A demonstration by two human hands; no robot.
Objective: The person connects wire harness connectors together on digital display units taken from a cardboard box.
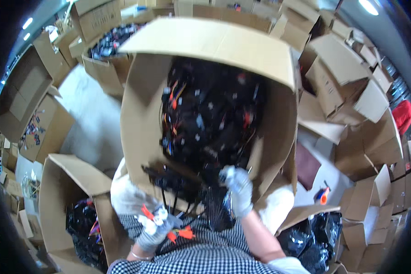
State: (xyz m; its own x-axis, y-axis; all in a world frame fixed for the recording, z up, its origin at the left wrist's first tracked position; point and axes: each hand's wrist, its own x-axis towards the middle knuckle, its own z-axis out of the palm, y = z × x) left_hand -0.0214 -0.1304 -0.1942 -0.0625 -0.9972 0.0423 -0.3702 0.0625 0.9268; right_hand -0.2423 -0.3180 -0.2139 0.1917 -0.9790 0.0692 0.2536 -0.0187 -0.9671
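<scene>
My left hand point(153, 235), in a pale glove, is closed around one end of a wire harness. White connectors point(156, 218) and orange-red connectors point(185, 232) stick out from its fingers. Black cabling point(169, 179) runs from near this hand up over the front edge of a large cardboard box point(144, 86). My right hand point(240, 189), also gloved, is at the box's near opening with its fingers bent together; what they hold is hidden. Beside it a shiny black bundle point(218, 208) hangs over my lap. Inside the box lies a heap of black wire harnesses point(210, 114) with coloured connectors.
A smaller carton point(61, 201) with harnesses stands at my left, and black plastic-wrapped bundles point(310, 239) lie in one at my right. An orange tape roll point(323, 197) is on the floor. More open cartons point(331, 86) are piled around, and another filled box point(107, 68) stands behind.
</scene>
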